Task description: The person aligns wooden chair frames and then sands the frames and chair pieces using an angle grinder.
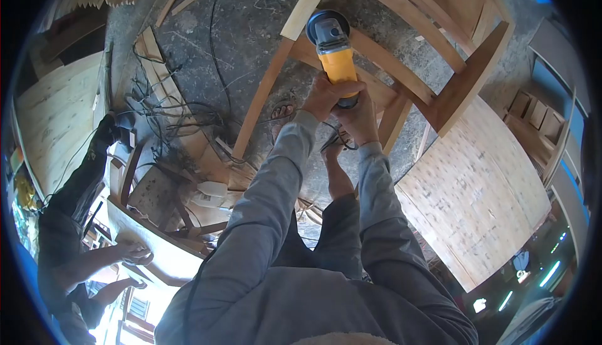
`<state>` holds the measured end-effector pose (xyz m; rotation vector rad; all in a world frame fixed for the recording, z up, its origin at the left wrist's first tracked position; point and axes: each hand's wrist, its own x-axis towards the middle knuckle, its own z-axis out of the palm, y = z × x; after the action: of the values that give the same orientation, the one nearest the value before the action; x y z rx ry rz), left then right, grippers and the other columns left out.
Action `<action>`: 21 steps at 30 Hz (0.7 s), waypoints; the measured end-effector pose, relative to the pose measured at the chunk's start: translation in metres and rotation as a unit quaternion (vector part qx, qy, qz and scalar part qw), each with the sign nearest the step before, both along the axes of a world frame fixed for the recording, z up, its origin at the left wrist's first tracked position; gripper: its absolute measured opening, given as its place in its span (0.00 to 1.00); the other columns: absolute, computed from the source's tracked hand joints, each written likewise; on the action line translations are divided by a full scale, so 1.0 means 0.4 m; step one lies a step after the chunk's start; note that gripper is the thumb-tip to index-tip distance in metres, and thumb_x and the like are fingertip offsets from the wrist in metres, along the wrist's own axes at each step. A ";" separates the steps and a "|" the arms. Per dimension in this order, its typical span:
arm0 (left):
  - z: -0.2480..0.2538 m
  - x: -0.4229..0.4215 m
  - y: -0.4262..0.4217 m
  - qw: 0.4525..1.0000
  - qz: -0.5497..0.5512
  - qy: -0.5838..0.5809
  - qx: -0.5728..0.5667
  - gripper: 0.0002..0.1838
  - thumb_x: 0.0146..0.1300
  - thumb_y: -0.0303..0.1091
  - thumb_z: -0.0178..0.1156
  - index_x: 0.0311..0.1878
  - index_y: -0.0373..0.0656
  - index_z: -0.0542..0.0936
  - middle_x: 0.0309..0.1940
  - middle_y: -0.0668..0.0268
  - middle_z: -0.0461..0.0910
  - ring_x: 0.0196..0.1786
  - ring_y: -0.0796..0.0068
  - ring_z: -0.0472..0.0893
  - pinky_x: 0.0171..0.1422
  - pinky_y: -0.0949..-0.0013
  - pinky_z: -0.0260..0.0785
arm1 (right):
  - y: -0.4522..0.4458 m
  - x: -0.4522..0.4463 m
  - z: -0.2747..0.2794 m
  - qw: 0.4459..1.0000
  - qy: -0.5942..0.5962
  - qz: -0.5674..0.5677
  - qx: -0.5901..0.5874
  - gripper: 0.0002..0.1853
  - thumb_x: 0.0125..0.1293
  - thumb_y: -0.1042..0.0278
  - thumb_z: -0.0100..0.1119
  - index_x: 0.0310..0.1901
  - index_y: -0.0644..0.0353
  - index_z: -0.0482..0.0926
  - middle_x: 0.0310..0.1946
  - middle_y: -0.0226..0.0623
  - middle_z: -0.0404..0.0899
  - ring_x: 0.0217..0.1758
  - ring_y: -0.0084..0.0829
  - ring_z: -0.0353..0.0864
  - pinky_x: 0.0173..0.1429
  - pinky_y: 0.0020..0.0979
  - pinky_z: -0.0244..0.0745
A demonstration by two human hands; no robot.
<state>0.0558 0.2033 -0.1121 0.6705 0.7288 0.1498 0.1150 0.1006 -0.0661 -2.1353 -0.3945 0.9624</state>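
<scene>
A yellow and black angle grinder [338, 63] points away from me with its round dark disc at the far end. My left hand [318, 97] is closed around the left side of its body. My right hand [359, 116] grips the rear end, its fingers wrapped over the handle. The disc is close to a pale wooden strip [310, 3] and a curved wooden frame [395, 50]; whether it touches either, I cannot tell. A brown wooden leg [263, 97] slants down to the left of the grinder.
Black cables [169, 110] lie tangled on the concrete floor [251, 25] at left. A large plywood panel [476, 194] stands at right, near stacked wooden pieces [536, 116]. At lower left, another person's hands [135, 254] are over a pale board [157, 245]. My feet are beneath the work.
</scene>
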 end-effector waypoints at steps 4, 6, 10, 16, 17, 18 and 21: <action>-0.007 0.002 -0.035 1.000 -0.004 0.007 -0.002 0.17 0.58 0.30 0.76 0.50 0.39 0.86 0.45 0.64 0.88 0.49 0.73 0.87 0.58 0.67 0.80 | -0.035 0.003 -0.008 1.000 -0.014 -0.003 0.019 0.42 0.49 0.66 0.80 0.68 0.56 0.71 0.53 0.46 0.86 0.59 0.47 0.87 0.59 0.43 0.80; -0.004 -0.002 -0.067 1.000 -0.021 0.016 0.003 0.17 0.59 0.31 0.76 0.50 0.39 0.86 0.45 0.64 0.88 0.49 0.74 0.87 0.58 0.67 0.80 | -0.068 0.001 -0.010 1.000 -0.023 -0.003 0.010 0.42 0.49 0.66 0.80 0.68 0.56 0.72 0.53 0.46 0.86 0.58 0.45 0.87 0.59 0.43 0.80; -0.006 0.015 -0.145 0.998 -0.063 0.022 0.004 0.16 0.59 0.31 0.76 0.49 0.38 0.86 0.45 0.65 0.88 0.50 0.74 0.87 0.56 0.66 0.80 | -0.145 0.004 0.011 0.999 -0.009 -0.038 -0.013 0.41 0.49 0.65 0.81 0.67 0.57 0.73 0.53 0.45 0.87 0.56 0.42 0.88 0.56 0.40 0.82; -0.046 0.072 -0.342 0.994 -0.101 0.011 0.027 0.21 0.56 0.31 0.78 0.52 0.38 0.84 0.44 0.66 0.87 0.46 0.74 0.87 0.53 0.67 0.81 | -0.363 0.004 -0.063 0.994 -0.024 -0.102 0.013 0.36 0.50 0.66 0.82 0.61 0.60 0.76 0.49 0.41 0.87 0.54 0.34 0.88 0.54 0.35 0.83; -0.058 0.070 -0.372 0.994 -0.098 0.007 0.040 0.22 0.55 0.31 0.78 0.53 0.38 0.84 0.44 0.66 0.87 0.45 0.74 0.87 0.52 0.68 0.81 | -0.386 -0.004 -0.041 0.992 -0.022 -0.124 0.013 0.35 0.49 0.65 0.83 0.59 0.61 0.76 0.48 0.42 0.87 0.53 0.34 0.88 0.54 0.35 0.83; -0.041 0.066 -0.374 0.993 -0.110 0.013 0.034 0.23 0.55 0.31 0.79 0.53 0.38 0.83 0.44 0.66 0.87 0.45 0.74 0.87 0.52 0.68 0.81 | -0.397 -0.011 -0.027 0.989 -0.019 -0.146 0.012 0.35 0.48 0.63 0.85 0.57 0.62 0.77 0.47 0.43 0.87 0.52 0.33 0.88 0.53 0.35 0.83; 0.019 0.063 -0.343 0.990 -0.138 0.035 0.003 0.24 0.54 0.30 0.79 0.54 0.39 0.83 0.45 0.66 0.86 0.45 0.74 0.87 0.52 0.67 0.81 | -0.372 -0.033 -0.021 0.974 0.080 -0.197 0.082 0.35 0.50 0.64 0.84 0.59 0.62 0.76 0.48 0.41 0.86 0.52 0.33 0.88 0.54 0.36 0.83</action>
<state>0.0811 0.0663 -0.1044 0.7780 0.6961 -0.1271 0.1016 -0.0482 -0.0746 -1.8754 0.0327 0.8300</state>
